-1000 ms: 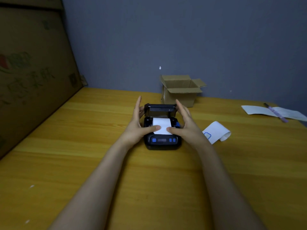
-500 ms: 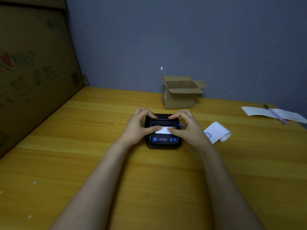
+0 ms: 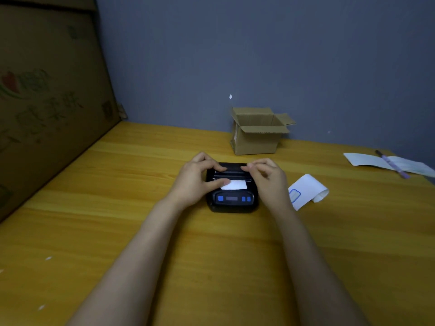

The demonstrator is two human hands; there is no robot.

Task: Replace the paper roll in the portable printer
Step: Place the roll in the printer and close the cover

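A small black portable printer [image 3: 233, 201] with blue buttons sits on the wooden table [image 3: 117, 208] in the middle of the view. Its lid is down, and a white strip of paper [image 3: 235, 184] sticks out of the slot toward me. My left hand [image 3: 197, 180] grips the printer's left side, fingers on the lid and thumb on the paper strip. My right hand [image 3: 268, 180] rests on the right side with fingertips pressing the lid. A curled white strip of used paper [image 3: 308, 192] lies just right of the printer.
A small open cardboard box [image 3: 256, 132] stands behind the printer by the grey wall. A large cardboard box [image 3: 47, 95] lines the left side. Paper sheets [image 3: 367, 160] and a purple pen [image 3: 393, 164] lie at the far right.
The printer's lid stood open a second ago with the white roll exposed; both hands swung it down, and now it lies shut with my fingers pressing on top.
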